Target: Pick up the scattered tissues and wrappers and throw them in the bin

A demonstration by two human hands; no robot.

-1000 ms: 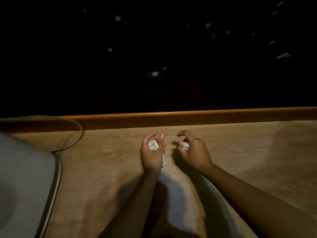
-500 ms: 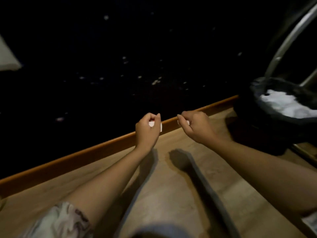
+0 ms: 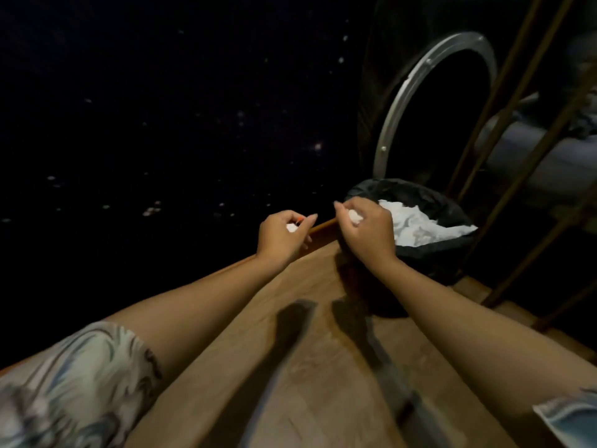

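Note:
My left hand (image 3: 284,237) is closed around a small white crumpled tissue (image 3: 292,227), held over the far edge of the wooden table (image 3: 323,350). My right hand (image 3: 368,232) grips another white tissue wad (image 3: 355,216) at the near-left rim of the bin (image 3: 429,250). The bin is lined with a black bag and holds crumpled white tissue paper (image 3: 420,226). Both arms reach forward from the bottom of the view.
A raised orange-brown lip (image 3: 323,226) runs along the table's far edge. Behind the bin stands a metal ring (image 3: 429,82) and slanted dark rods (image 3: 504,101). The floor beyond is dark with several pale specks (image 3: 151,210).
My view has swung right, and the bin now sits close in front. Both hands, still holding their tissues, have moved toward it, and my right hand has reached its rim.

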